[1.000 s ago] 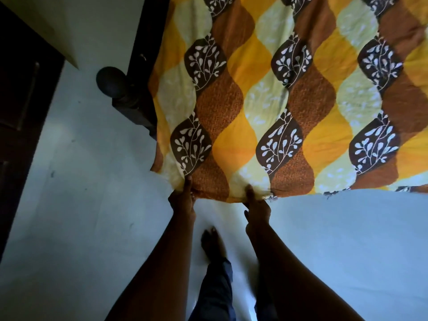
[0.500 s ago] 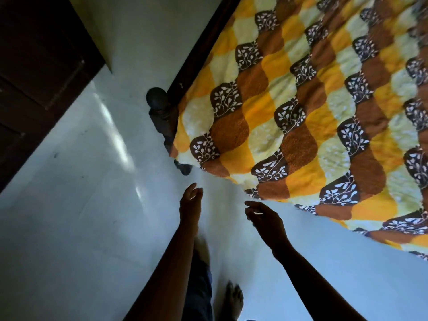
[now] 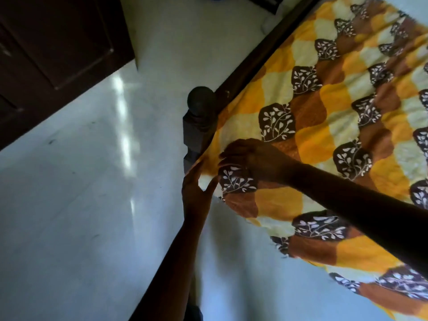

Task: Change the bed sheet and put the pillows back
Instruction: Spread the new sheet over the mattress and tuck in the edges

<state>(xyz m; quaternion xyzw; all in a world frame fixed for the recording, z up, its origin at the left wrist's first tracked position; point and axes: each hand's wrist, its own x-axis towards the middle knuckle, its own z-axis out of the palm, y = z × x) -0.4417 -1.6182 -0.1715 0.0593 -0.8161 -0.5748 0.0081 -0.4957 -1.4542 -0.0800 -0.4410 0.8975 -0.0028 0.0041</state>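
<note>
The bed sheet [image 3: 328, 117], patterned in yellow, orange and brown with white leaf motifs, covers the bed across the right half of the view, and its edge hangs over the near side. My left hand [image 3: 196, 186] is at the sheet's corner beside the bedpost, with a pale fold of fabric pinched between thumb and fingers. My right hand [image 3: 250, 158] lies on top of the same corner, fingers curled into the fabric. No pillow is in view.
A dark wooden bedpost [image 3: 201, 112] with a round knob stands at the bed's corner, joined to the dark bed rail [image 3: 261, 56]. A dark wooden door [image 3: 53, 49] fills the upper left. Glossy pale floor [image 3: 81, 205] spreads across the left and bottom.
Both hands let go of the sheet's hanging edge, hung free for a moment, then moved up to the corner by the bedpost and took hold of the fabric there. The view swung left.
</note>
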